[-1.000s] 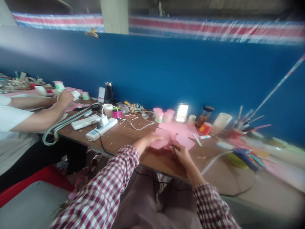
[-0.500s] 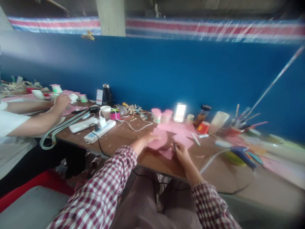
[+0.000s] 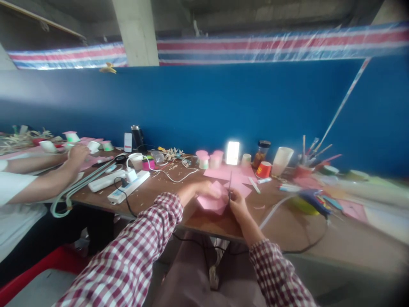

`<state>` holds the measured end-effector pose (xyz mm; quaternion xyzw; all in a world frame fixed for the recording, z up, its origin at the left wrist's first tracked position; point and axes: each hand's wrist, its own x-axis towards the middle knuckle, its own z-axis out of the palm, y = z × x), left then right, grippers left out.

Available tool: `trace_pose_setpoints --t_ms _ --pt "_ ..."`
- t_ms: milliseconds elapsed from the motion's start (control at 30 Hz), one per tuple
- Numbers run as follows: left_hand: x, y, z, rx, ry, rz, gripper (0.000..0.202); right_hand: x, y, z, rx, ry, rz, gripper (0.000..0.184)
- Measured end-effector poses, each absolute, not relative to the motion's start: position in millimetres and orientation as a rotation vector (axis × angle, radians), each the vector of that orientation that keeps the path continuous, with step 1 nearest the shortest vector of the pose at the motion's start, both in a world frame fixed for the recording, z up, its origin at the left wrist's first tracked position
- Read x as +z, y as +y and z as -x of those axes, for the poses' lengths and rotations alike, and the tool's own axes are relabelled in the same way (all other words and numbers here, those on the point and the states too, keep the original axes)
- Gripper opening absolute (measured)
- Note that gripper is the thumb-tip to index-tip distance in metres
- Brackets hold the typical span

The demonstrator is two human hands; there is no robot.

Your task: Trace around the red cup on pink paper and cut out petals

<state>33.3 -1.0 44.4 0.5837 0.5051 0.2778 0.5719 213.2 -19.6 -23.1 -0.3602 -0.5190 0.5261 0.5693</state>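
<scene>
While left hand is gripping the pink paper above the table edge | right hand is clamping scissors, cutting mid-sheet | next: likely rotating sheet along the cut line | vs earlier: scissors are pointing more upright, paper is sitting nearer the body.

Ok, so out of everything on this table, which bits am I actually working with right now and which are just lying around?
In use:
pink paper piece, held by the left hand
scissors, in the right hand

Lying about:
pink sheets behind the hands
red paper cup
power strip
lit phone
glass jar
</scene>
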Motion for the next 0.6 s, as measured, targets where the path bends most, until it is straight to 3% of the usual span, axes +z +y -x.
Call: trace_pose_setpoints --t_ms 100,200,267,433,600 --pt "51.1 0.2 -32.3 0.861 1.076 -1.181 0.045 -26.3 -14.8 -214.7 1.206 -1.115 0.860 0.046" --pt "41.4 -7.0 -34.2 1.295 0.920 -0.814 0.064 -31.1 -7.4 -217.1 1.146 -0.975 0.879 0.049" --pt "24.1 -16.6 -43.3 1.489 0.896 -0.570 0.064 -34.3 -2.4 -218.4 1.108 -0.893 0.887 0.049" --pt "-18.9 -38.0 -91.4 1.376 0.863 -0.742 0.042 -38.6 3.5 -218.6 1.048 -0.816 0.876 0.044" --pt "-18.9 -32.6 -126.8 1.282 1.100 -0.908 0.042 -38.9 2.0 -219.4 1.044 -0.917 0.879 0.047"
